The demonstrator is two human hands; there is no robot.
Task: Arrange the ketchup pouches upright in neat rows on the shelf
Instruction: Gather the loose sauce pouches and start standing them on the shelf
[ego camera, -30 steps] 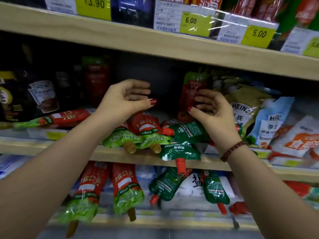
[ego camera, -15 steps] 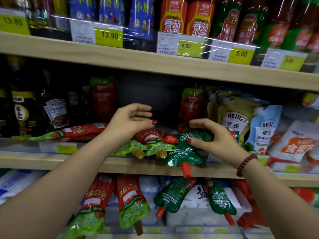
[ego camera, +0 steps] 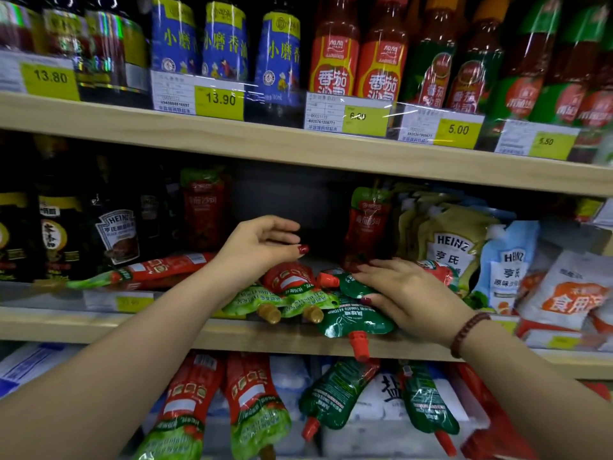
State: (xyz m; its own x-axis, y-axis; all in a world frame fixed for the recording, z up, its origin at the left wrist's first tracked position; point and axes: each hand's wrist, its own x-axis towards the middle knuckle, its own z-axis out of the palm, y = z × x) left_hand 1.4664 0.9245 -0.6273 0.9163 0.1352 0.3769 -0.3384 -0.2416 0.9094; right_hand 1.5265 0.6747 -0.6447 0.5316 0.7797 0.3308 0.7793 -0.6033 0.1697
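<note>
Ketchup pouches [ego camera: 288, 280] lie jumbled flat at shelf [ego camera: 99, 327] front. Right hand [ego camera: 408, 293] rests flat on green pouch [ego camera: 355, 322]; left hand [ego camera: 262, 244] hovers relaxed, empty. Best: grip pouch sides, stand upright at back.

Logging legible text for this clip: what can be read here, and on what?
"13.80": left price tag
"13.90": centre price tag
"5.00": price tag right of centre
"小磨香油": blue bottle
"HEINZ": beige pouch
"TOMATO KETCHUP": green pouch
Remaining tags and small print: blurred.
</note>
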